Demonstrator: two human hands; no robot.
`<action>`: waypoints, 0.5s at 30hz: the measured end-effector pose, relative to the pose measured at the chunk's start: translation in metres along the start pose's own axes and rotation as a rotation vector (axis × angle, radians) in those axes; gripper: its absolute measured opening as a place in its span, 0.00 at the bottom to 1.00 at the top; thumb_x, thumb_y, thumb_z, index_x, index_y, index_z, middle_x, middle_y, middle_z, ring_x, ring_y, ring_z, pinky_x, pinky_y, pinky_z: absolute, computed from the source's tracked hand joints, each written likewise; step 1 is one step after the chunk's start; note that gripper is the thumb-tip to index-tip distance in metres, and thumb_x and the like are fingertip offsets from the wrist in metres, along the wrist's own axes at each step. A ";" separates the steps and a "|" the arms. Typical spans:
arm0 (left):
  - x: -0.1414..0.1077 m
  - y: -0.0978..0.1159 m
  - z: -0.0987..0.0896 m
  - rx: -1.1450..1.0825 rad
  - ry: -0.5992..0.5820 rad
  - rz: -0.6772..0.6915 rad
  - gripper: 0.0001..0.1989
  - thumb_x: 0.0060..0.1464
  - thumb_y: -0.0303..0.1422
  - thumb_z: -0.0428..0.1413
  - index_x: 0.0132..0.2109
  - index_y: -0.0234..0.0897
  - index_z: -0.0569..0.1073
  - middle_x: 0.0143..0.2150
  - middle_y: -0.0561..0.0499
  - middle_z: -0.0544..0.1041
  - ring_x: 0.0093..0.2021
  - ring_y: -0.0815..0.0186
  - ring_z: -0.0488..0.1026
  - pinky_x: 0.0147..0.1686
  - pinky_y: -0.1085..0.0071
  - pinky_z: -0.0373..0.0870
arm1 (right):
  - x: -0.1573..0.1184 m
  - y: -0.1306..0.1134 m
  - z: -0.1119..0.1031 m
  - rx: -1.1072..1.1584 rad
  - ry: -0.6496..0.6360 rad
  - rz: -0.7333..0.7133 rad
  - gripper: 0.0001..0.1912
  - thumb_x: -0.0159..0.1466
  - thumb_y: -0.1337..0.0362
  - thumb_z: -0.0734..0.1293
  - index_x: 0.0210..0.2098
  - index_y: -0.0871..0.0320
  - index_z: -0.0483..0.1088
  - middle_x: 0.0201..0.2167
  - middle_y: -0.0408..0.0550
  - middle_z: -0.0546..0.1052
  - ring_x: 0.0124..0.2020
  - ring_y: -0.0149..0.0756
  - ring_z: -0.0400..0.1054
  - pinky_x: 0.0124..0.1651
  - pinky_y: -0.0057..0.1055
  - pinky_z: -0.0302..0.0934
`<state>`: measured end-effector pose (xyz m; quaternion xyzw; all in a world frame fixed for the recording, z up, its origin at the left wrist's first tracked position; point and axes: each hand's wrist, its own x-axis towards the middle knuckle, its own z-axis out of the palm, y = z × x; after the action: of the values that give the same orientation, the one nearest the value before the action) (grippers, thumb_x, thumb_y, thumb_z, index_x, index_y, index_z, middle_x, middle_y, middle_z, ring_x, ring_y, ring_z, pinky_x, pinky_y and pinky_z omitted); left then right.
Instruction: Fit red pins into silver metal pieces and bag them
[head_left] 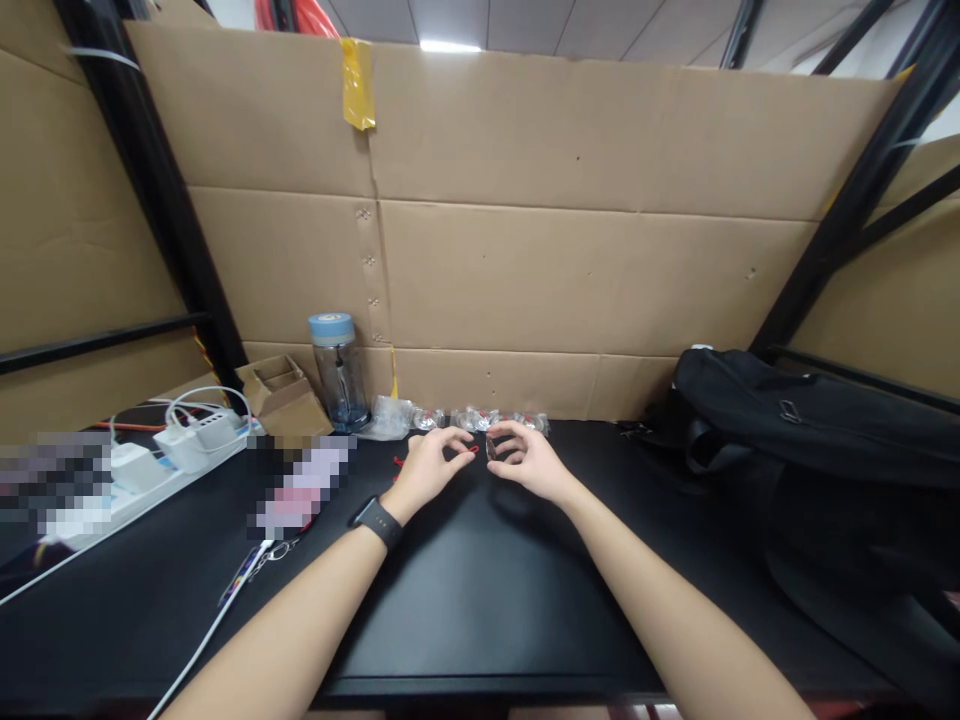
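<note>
Both hands are held close together over the middle of the black table (480, 590). My left hand (433, 466), with a dark watch (376, 522) on its wrist, pinches a thin red cord (473, 449) between thumb and fingertips. More red cord shows just left of that hand. My right hand (527, 460) holds a small, dark, shiny flat piece (490, 448) between its thumb and fingers, a short gap from the left fingertips. Behind the hands lies a row of small clear plastic packets (480, 418) with red and silver contents.
A bottle with a blue lid (335, 370) and an open cardboard box (285, 398) stand back left. A white power strip (161, 490) with chargers and a cable lies at left. A black bag (810, 450) fills the right. Cardboard panels (525, 280) rise behind.
</note>
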<state>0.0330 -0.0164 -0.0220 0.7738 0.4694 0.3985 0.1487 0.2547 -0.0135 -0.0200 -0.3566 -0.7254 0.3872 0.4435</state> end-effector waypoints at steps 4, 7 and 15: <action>-0.001 0.006 0.001 0.076 0.017 0.009 0.08 0.60 0.38 0.58 0.41 0.44 0.80 0.42 0.51 0.82 0.49 0.58 0.75 0.54 0.59 0.63 | 0.000 -0.003 0.006 0.099 0.001 0.030 0.29 0.49 0.65 0.78 0.50 0.53 0.71 0.51 0.52 0.74 0.43 0.37 0.74 0.41 0.34 0.72; -0.001 0.007 0.001 0.071 0.016 0.019 0.08 0.62 0.38 0.56 0.41 0.44 0.79 0.43 0.51 0.81 0.49 0.59 0.75 0.53 0.60 0.63 | -0.001 -0.004 0.010 0.124 0.018 0.023 0.28 0.48 0.64 0.79 0.48 0.54 0.71 0.50 0.52 0.75 0.43 0.38 0.75 0.43 0.36 0.73; -0.001 0.005 0.007 -0.044 0.033 0.078 0.06 0.60 0.36 0.57 0.38 0.42 0.79 0.47 0.48 0.75 0.52 0.60 0.73 0.54 0.63 0.66 | -0.001 -0.001 0.018 0.120 0.048 -0.020 0.26 0.51 0.64 0.78 0.48 0.54 0.71 0.50 0.52 0.76 0.48 0.42 0.76 0.44 0.36 0.73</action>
<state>0.0409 -0.0189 -0.0243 0.7815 0.4322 0.4268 0.1422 0.2382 -0.0194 -0.0254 -0.3312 -0.6938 0.4168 0.4850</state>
